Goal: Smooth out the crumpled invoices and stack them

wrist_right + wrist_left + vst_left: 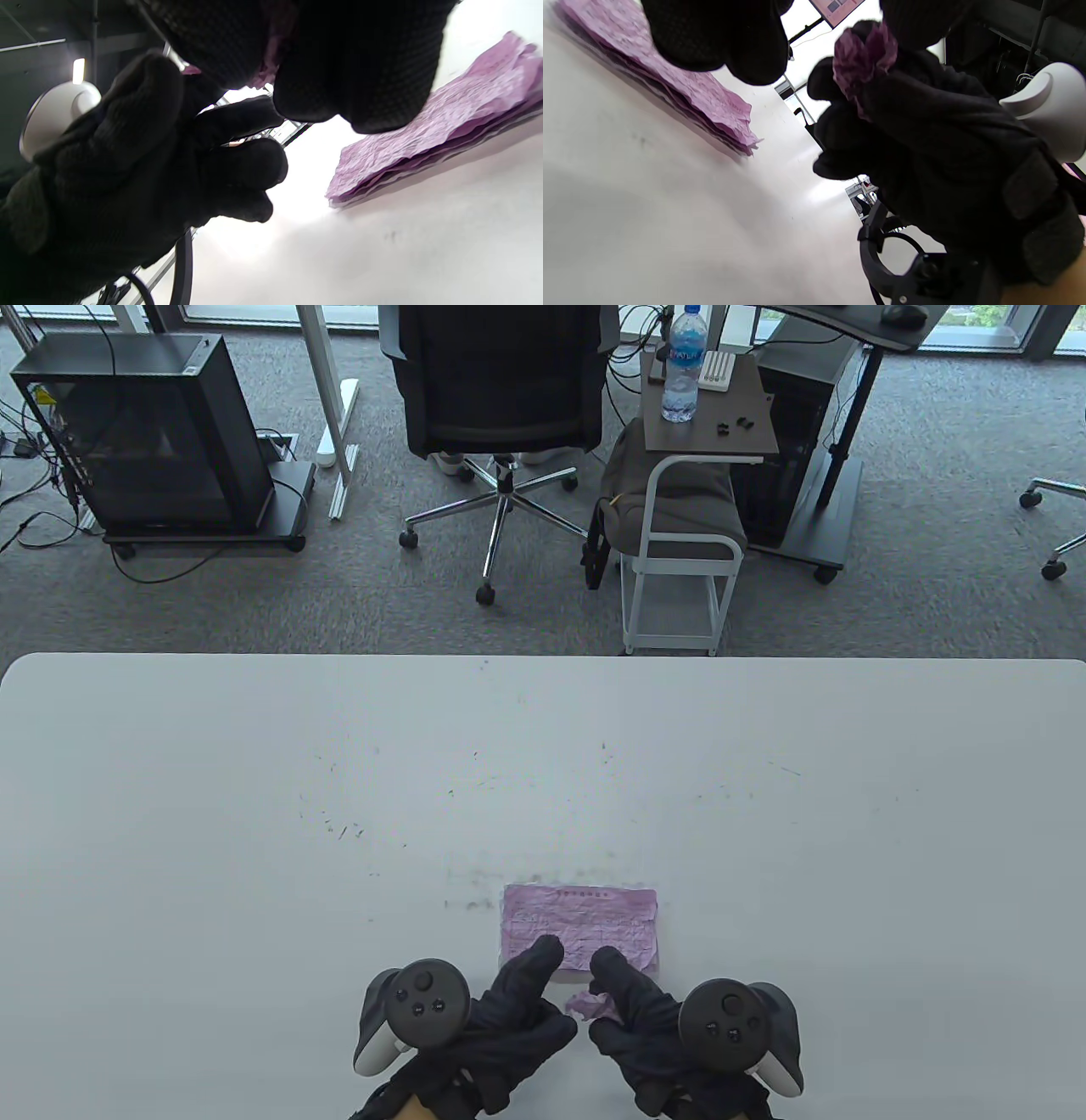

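Table view: right hand (645, 1018) pinches crumpled purple invoice (587, 1004); left hand (509, 1018) relaxed; wrinkled stack (585, 920) beside.

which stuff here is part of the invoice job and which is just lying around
Job:
- crumpled invoice, held in right hand
- stack of flattened invoices
- left hand

Just about:
- water bottle
- office chair
- side cart
- computer case

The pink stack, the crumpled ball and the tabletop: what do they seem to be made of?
Stack of invoices: thin matte pink paper, creased all over, several layered sheet edges in the right wrist view. Crumpled invoice in the right hand: the same paper, wadded. Table: smooth white surface, probably laminate or plastic, slightly scuffed.
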`<state>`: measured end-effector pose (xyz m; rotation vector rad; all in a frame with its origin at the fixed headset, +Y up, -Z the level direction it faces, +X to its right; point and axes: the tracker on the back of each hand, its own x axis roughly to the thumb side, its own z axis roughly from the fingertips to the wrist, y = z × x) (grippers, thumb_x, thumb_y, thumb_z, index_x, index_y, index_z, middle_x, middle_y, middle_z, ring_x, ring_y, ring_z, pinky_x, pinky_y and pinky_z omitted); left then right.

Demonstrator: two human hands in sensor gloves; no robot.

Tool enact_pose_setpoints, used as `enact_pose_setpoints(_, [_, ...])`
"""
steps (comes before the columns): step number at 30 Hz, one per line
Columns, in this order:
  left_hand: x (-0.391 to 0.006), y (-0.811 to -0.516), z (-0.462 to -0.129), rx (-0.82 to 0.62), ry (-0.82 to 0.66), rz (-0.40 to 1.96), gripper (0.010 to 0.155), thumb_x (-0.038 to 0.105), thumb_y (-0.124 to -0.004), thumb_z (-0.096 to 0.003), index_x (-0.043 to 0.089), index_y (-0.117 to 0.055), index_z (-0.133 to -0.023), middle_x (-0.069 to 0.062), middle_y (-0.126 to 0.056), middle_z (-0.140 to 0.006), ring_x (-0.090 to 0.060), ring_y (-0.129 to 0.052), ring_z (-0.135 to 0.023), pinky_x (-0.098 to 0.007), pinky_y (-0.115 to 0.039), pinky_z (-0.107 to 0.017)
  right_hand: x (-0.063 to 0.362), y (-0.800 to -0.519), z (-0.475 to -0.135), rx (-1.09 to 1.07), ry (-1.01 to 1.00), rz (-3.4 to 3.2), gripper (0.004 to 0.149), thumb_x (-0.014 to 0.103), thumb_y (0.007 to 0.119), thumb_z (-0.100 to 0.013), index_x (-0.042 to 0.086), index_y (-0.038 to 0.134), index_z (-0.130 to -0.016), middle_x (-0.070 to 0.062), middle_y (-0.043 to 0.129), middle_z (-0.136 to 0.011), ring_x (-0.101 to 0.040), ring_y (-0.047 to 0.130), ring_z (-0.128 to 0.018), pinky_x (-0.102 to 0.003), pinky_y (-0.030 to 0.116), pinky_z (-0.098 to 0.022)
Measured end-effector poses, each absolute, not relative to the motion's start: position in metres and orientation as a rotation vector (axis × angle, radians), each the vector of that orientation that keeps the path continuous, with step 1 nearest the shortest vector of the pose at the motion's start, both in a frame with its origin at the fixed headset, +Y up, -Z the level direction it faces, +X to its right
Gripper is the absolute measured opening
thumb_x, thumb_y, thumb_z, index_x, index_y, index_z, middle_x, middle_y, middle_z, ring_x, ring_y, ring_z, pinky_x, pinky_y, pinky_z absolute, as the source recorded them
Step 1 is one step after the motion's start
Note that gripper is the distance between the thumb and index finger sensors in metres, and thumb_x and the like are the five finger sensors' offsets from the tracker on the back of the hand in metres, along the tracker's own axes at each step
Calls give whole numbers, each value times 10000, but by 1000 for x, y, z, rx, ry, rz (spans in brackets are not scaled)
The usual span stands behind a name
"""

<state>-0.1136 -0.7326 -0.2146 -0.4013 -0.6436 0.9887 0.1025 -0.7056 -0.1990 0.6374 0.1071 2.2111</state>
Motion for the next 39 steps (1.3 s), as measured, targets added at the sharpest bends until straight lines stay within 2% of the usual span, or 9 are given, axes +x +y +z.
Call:
enact_pose_setpoints(5, [-111,-734,-214,-389,-617,1013,653,284,-724,-592,57,-407,-1116,-239,-649,-988,-282,-960,-670,-457,-844,-488,95,-701,-195,704,42,2245,680,151,847,-463,9,443,-992,-318,699,-905,-261,953,-642,-359,946,-445])
enact_pose_setpoints(9, [-116,-729,-215,-263,-587,958,515,257,-752,-575,43,-631,-1028,-163,-778,-898,-259,-990,-614,-492,-840,-497,96,-703,-195,688,48,2220,613,169,851,-467,27,541,-976,-316,769,-861,-251,994,-597,-335,972,-400])
enact_pose_setpoints(14, [-120,-726,-214,-255,-585,970,473,278,-745,-578,44,-699,-986,-155,-840,-836,-249,-1020,-549,-498,-853,-471,102,-704,-197,635,46,2213,542,242,808,-502,44,603,-964,-267,867,-773,-233,1001,-457,-359,940,-277])
enact_pose_setpoints(20, [-132,-724,-215,-218,-548,955,460,308,-695,-594,43,-716,-969,-184,-833,-847,-302,-1011,-574,-534,-828,-482,117,-707,-201,508,-3,2251,444,188,790,-502,75,676,-916,-206,893,-730,-212,988,-421,-362,927,-256])
enact_pose_setpoints(22, [-134,-723,-216,-212,-551,936,455,322,-696,-595,46,-735,-955,-189,-841,-837,-312,-1012,-566,-542,-826,-479,120,-709,-203,517,13,2226,470,253,789,-512,87,657,-931,-213,867,-773,-231,981,-463,-373,924,-284])
enact_pose_setpoints(24, [-132,-724,-217,-222,-555,932,448,337,-697,-594,51,-764,-932,-189,-859,-818,-316,-1017,-549,-548,-826,-470,121,-710,-204,559,38,2139,629,428,759,-517,80,547,-996,-269,740,-911,-313,935,-574,-431,893,-364])
enact_pose_setpoints(26, [-127,-724,-216,-247,-574,930,446,334,-698,-594,49,-770,-930,-194,-860,-817,-322,-1017,-548,-552,-824,-471,118,-711,-204,582,79,2054,704,483,733,-520,70,471,-1025,-307,650,-968,-359,896,-626,-468,863,-401])
enact_pose_setpoints(31, [-119,-722,-214,-264,-634,909,448,264,-718,-579,55,-721,-975,-200,-814,-880,-321,-1002,-623,-568,-802,-518,110,-711,-204,626,23,2172,444,285,759,-521,95,685,-916,-236,869,-789,-275,980,-499,-414,913,-316])
enact_pose_setpoints(39, [-122,-720,-216,-189,-595,881,444,254,-777,-560,56,-740,-956,-164,-859,-823,-280,-1027,-550,-554,-814,-508,122,-710,-205,474,-72,2142,411,257,761,-502,78,725,-871,-234,917,-715,-253,1004,-423,-391,926,-263])
